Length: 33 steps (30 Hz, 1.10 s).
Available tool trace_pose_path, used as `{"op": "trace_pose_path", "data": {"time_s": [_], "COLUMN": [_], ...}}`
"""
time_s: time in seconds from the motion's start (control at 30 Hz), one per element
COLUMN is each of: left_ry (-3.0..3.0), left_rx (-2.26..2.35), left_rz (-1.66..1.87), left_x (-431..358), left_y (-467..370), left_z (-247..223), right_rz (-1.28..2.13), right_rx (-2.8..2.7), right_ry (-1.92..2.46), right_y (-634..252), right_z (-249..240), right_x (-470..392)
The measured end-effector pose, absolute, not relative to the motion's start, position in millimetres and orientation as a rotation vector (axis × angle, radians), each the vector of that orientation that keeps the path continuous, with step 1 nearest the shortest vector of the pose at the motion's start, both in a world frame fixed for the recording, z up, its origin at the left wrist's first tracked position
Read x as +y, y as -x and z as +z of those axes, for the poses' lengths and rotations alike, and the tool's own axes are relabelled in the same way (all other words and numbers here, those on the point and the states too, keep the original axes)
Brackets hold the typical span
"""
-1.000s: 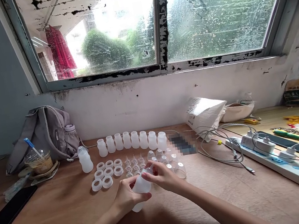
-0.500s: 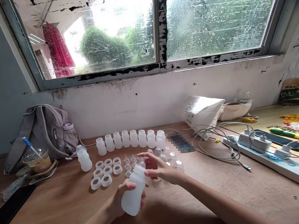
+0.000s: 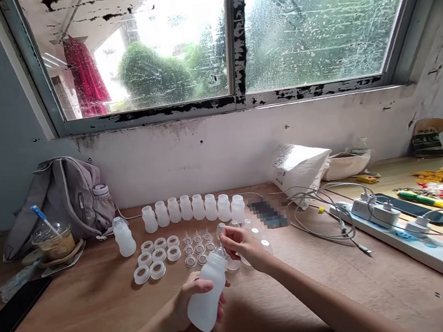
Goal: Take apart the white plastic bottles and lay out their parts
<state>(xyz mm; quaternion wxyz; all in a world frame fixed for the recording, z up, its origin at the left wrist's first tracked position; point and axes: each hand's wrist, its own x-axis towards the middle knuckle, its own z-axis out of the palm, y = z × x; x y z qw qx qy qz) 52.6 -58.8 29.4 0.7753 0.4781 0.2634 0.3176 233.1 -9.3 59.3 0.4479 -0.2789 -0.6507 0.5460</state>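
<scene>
Two-handed: clasping frosted baby bottle in left hand, tilted lengthwise far-right; pinching beside its mouth with right hand, cannot tell on what.

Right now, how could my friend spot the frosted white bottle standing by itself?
Find the grey fabric backpack at the back left of the brown wooden table. Just right of it, slightly nearer you, stands the curvy, frosted white bottle. It's apart from the row of eight similar bottles and has a clear, rounded top; theirs are flat and bare.
</scene>
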Motion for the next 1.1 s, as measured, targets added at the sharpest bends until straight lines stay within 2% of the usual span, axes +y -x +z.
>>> {"op": "trace_pose_path", "data": {"time_s": [0.3,0.47,0.8,0.97,1.1], "left_ry": [-1.008,-1.1,-1.889,-2.272,-2.385], "left_rx": [0.578,0.567,0.95,1.021,1.131], "left_rz": [0.681,0.739,1.014,1.324,1.298], "left_x": [-55,-53,-39,-45,-50], "left_y": [-48,-48,-47,-39,-30], "left_z": [29,30,19,28,43], "right_rz": [1.345,1.181,1.056,1.04,1.03], "right_rx": [-1.602,-1.52,-1.449,-1.447,-1.435], "right_ry": [0.623,0.641,0.75,0.764,0.775], "right_y": [-234,-239,-240,-241,-241], "right_z": [68,70,66,66,66], "right_x": [-11,-7,0,0,0]}}
